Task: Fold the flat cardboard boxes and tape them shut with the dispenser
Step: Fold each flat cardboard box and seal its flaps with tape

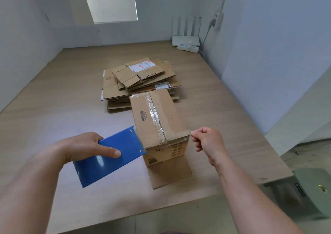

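My left hand (86,147) grips the blue dispenser (109,157), thumb across its upper face, its toothed end touching the near left edge of the box (157,119). My right hand (207,140) is curled, thumb and forefinger pinching the free end of the clear tape (176,135) just off the near right corner. The box stands in the middle of the worktop (53,108), just near of the stack of flat cardboard boxes (139,83), with one flap (170,176) lying loose towards me.

Handling, as I judge it: the box is empty, so light and apt to slide when the tape is pulled; its panels are stiff but the corners crush. It is best steadied from the top or sides. The tape is thin, clingy and creases easily.

Writing: a barcode (142,116) with a short code beside it, symbols on the near face, and a white shipping label (142,65) with red print, all too small to read.
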### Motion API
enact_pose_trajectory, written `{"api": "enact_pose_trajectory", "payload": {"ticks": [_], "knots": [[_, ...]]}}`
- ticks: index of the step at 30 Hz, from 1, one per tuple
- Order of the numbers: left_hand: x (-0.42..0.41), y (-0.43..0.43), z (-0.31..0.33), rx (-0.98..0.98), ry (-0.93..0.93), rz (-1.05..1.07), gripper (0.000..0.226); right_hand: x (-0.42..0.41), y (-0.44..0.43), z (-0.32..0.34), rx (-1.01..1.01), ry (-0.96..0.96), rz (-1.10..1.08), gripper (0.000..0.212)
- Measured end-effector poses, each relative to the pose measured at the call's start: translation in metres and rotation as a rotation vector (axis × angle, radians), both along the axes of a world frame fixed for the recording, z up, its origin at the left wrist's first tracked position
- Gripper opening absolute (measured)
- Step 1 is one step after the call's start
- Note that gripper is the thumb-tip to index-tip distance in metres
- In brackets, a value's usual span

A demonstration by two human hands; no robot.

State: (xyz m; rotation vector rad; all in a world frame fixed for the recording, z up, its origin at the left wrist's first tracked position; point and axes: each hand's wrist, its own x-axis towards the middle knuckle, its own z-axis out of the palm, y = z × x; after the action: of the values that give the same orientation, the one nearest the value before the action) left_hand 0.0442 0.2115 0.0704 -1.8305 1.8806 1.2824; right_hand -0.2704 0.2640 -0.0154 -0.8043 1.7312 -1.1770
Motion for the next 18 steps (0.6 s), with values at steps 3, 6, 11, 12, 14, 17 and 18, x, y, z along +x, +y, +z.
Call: {"api": "enact_pose_trajectory", "payload": {"ticks": [3,6,11,12,14,17,18], "knots": [[-0.003,-0.007,-0.002,-0.015,-0.031,-0.007,0.115,-0.001,-0.004,-0.003,0.011,-0.003,0.002,0.02],[-0.004,-0.011,-0.006,-0.015,-0.05,-0.003,0.114,-0.001,-0.007,-0.009,0.045,-0.009,0.017,0.02],[-0.009,-0.015,-0.01,0.017,-0.062,0.014,0.098,-0.003,-0.009,-0.011,0.157,-0.097,0.059,0.014],[-0.009,-0.017,-0.009,0.016,-0.069,0.015,0.093,-0.005,-0.009,-0.014,0.222,-0.055,0.076,0.013],[-0.008,-0.019,-0.009,0.013,-0.078,0.005,0.088,-0.01,-0.006,-0.023,0.357,0.127,0.054,0.021],[-0.009,-0.02,-0.012,0.019,-0.09,-0.013,0.088,-0.007,0.002,-0.028,0.221,0.408,-0.075,0.009],[-0.01,-0.02,-0.012,0.02,-0.096,-0.017,0.088,-0.002,0.003,-0.026,0.15,0.492,-0.08,0.021]]}}
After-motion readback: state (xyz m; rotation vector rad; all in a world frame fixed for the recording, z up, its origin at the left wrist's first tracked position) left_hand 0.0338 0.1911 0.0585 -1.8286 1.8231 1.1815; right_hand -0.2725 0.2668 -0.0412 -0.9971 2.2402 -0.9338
